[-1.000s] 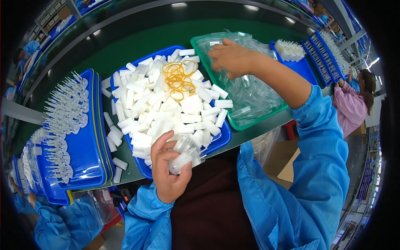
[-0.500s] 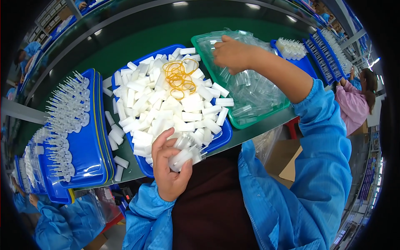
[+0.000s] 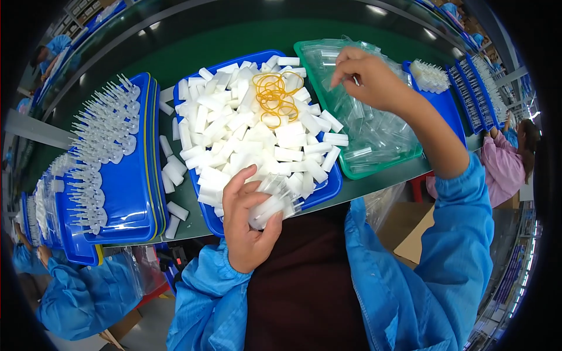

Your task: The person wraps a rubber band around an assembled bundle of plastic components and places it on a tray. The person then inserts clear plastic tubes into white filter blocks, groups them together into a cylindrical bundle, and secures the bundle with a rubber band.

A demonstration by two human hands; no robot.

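Observation:
My left hand (image 3: pixel 250 225) is closed around a small bundle of clear plastic tubes (image 3: pixel 280 196) with white pieces showing inside, held above the near edge of a blue tray (image 3: pixel 329 192). That tray is heaped with white foam blocks (image 3: pixel 237 137), and a tangle of yellow rubber bands (image 3: pixel 275 99) lies on the heap. Over a green tray (image 3: pixel 374 168) of loose clear plastic tubes (image 3: pixel 374 131) hovers my right hand (image 3: pixel 370 79). Its fingers are bent and drawn together in a pinch; whatever is between the fingertips is too faint to make out.
At left, stacked blue trays (image 3: pixel 132 199) carry rows of white spiky parts (image 3: pixel 108 131). Loose foam blocks (image 3: pixel 174 169) lie beside them on the green table. More blue trays (image 3: pixel 471 96) stand at far right, near a person in pink (image 3: pixel 503 161). An open cardboard box (image 3: pixel 413 234) sits below the edge.
The whole view has shifted, so the trays appear farther right. My right hand has moved slightly over the green tray, and its fingers have curled more. My left hand still holds the tubes.

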